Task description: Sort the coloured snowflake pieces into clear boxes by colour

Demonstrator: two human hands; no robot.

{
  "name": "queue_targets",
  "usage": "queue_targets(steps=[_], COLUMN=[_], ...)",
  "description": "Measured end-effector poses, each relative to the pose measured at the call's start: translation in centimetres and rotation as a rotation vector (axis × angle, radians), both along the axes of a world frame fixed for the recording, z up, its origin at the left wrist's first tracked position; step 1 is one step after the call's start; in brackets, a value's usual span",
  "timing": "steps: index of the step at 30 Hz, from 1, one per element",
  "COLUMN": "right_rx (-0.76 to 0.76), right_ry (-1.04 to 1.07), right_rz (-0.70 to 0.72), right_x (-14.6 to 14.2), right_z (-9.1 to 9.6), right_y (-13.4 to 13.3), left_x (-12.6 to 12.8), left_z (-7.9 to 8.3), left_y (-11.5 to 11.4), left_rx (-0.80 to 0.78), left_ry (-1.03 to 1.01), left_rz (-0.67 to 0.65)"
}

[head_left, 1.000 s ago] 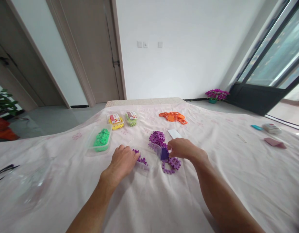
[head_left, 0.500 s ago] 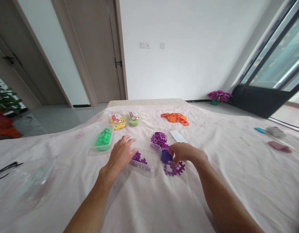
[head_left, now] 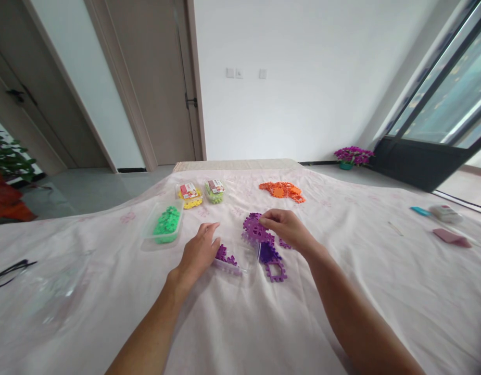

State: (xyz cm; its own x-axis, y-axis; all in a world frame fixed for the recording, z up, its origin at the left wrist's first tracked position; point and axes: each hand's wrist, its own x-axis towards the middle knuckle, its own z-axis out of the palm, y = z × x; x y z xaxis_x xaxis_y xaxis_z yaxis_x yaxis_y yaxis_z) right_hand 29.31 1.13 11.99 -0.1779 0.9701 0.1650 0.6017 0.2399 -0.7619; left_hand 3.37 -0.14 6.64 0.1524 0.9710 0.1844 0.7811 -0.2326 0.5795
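Note:
A clear plastic box [head_left: 240, 258] with a few purple puzzle pieces [head_left: 225, 255] in it lies on the pink bedsheet [head_left: 240, 323]. My left hand [head_left: 199, 251] rests against the box's left side, fingers partly spread. My right hand [head_left: 286, 227] reaches over a heap of purple pieces [head_left: 254, 228] just behind the box, fingertips pinched on them. More purple pieces [head_left: 275, 271] lie flat to the right of the box, below my right wrist.
A clear box of green pieces [head_left: 165, 224], two small labelled tubs of yellow [head_left: 189, 196] and light green [head_left: 215, 192] pieces, and an orange pile [head_left: 281, 190] lie further back. Small items [head_left: 443, 213] sit at far right. A black cord [head_left: 8, 272] lies at far left.
My right hand has lifted off the flat purple pieces beside the box and moved back and left onto the purple heap. My left hand stays at the box, shifted slightly.

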Motion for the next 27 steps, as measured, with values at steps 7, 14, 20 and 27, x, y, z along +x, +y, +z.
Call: queue_targets(steps=[7, 14, 20, 27], right_rx=[0.100, 0.244, 0.316, 0.259], right_ry=[-0.332, -0.475, -0.543, -0.608], right_rz=[0.117, 0.247, 0.480, 0.589], right_x=[-2.5, -3.0, -3.8, -4.6], right_z=[-1.3, 0.0, 0.4, -0.8], right_y=[-0.6, -2.0, -2.7, -2.8], left_x=[0.1, 0.1, 0.2, 0.2], left_z=[0.0, 0.1, 0.4, 0.1], left_y=[0.0, -0.1, -0.1, -0.1], left_rx=[0.028, 0.025, 0.015, 0.016], left_ry=[0.124, 0.135, 0.165, 0.145], left_rz=[0.014, 0.014, 0.024, 0.007])
